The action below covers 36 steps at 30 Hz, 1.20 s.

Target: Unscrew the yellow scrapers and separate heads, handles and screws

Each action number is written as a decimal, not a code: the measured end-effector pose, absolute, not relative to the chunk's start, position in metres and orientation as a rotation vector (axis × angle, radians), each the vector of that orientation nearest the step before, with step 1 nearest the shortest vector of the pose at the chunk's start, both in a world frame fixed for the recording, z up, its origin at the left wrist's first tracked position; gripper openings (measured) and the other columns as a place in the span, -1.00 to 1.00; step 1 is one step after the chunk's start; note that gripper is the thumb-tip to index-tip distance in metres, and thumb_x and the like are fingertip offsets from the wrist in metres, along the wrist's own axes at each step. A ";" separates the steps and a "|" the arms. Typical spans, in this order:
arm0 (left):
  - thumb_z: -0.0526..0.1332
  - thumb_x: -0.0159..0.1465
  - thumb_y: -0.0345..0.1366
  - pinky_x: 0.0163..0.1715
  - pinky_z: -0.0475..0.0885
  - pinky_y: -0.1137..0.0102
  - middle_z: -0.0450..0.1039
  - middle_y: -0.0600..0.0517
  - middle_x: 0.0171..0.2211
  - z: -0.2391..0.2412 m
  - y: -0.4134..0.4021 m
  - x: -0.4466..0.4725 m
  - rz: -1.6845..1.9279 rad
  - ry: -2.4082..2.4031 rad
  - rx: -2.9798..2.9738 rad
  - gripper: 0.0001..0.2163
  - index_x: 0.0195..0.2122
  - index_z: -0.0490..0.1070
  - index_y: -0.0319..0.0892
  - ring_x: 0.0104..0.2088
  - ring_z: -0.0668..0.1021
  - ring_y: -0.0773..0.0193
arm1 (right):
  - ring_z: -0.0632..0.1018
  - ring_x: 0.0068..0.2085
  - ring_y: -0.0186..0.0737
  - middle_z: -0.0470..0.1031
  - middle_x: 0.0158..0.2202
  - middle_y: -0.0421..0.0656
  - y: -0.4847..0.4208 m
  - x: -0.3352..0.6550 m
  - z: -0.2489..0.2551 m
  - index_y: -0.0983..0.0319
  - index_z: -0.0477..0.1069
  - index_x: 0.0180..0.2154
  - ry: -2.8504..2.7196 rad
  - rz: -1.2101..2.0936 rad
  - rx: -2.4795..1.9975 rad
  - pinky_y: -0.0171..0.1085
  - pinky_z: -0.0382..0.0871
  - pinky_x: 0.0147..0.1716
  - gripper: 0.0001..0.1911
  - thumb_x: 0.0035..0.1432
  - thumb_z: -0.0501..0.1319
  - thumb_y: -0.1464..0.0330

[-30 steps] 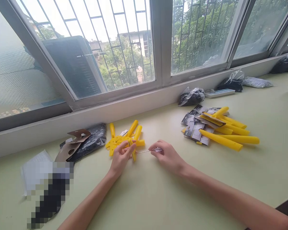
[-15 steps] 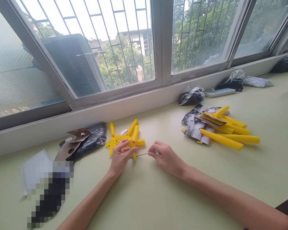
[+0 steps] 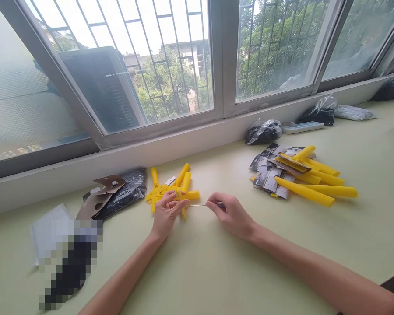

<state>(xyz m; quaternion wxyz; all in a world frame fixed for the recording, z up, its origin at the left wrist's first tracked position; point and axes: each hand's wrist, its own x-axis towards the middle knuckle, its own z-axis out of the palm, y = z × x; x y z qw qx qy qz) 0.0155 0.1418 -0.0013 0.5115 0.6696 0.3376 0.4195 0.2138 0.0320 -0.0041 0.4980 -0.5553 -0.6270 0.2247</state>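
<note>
By the grey-framed window [image 3: 228, 57]: 1 narrow yellow plastic piece [image 3: 184, 214] in hand, work judged unfinished

Progress: the yellow piece is up between the hands, just in front of a loose cluster of yellow plastic parts with rounded handles [image 3: 157, 192]. Judged mid-step: a slim, straight metal shaft [image 3: 198, 205] points at it; tip contact not resolvable. Farther right on the pale green tabletop [image 3: 249, 280] lies a pile of long yellow plastic handles [image 3: 331, 191] among black-and-white printed cards [image 3: 265, 177]. Which of the 2 groups is done and which is left: cannot tell.

Fingers: left hand [image 3: 166, 215], thumb and fingers in a narrow pinch on the yellow piece. Right hand [image 3: 233, 216], curled snugly around the shaft's grip end, mostly hidden. Hands apart, linked only by the shaft's line.
</note>
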 end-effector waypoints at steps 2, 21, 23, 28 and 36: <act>0.48 0.10 -0.10 -0.54 0.33 0.51 0.39 -0.05 -0.04 -0.001 0.141 0.015 1.012 0.815 1.610 -0.70 -0.26 0.60 -0.21 -0.45 0.57 0.40 | 0.37 -0.40 -0.29 0.42 -0.41 -0.23 0.031 0.212 -0.004 0.21 0.40 -0.33 -1.521 0.552 -1.331 -0.29 0.23 -0.40 -0.78 0.38 0.13 0.29; 0.47 0.12 -0.10 -0.53 0.38 0.53 0.46 -0.07 0.00 -0.004 0.143 0.014 1.005 0.822 1.590 -0.71 -0.26 0.60 -0.20 -0.40 0.64 0.35 | 0.34 -0.40 -0.29 0.40 -0.42 -0.24 0.031 0.208 -0.006 0.21 0.41 -0.31 -1.508 0.631 -1.309 -0.29 0.22 -0.39 -0.75 0.39 0.12 0.22; 0.46 0.12 -0.10 -0.52 0.39 0.52 0.46 -0.08 0.02 -0.004 0.143 0.013 1.001 0.824 1.601 -0.72 -0.28 0.59 -0.21 -0.40 0.64 0.34 | 0.34 -0.40 -0.29 0.39 -0.43 -0.24 0.031 0.208 -0.006 0.21 0.41 -0.32 -1.507 0.640 -1.307 -0.29 0.22 -0.39 -0.75 0.38 0.12 0.22; 0.46 0.13 -0.09 -0.52 0.38 0.52 0.45 -0.08 0.03 -0.005 0.143 0.014 0.994 0.818 1.598 -0.70 -0.29 0.56 -0.22 -0.42 0.64 0.35 | 0.32 -0.41 -0.29 0.37 -0.43 -0.24 0.031 0.208 -0.004 0.21 0.40 -0.33 -1.503 0.654 -1.302 -0.29 0.20 -0.40 -0.73 0.38 0.12 0.21; 0.49 0.08 -0.09 -0.54 0.37 0.52 0.52 -0.05 -0.13 -0.002 0.142 0.014 0.998 0.807 1.528 -0.70 -0.34 0.56 -0.23 -0.40 0.62 0.30 | 0.27 -0.44 -0.31 0.31 -0.47 -0.28 0.032 0.209 -0.003 0.21 0.41 -0.34 -1.449 0.712 -1.327 -0.29 0.13 -0.43 -0.71 0.36 0.13 0.17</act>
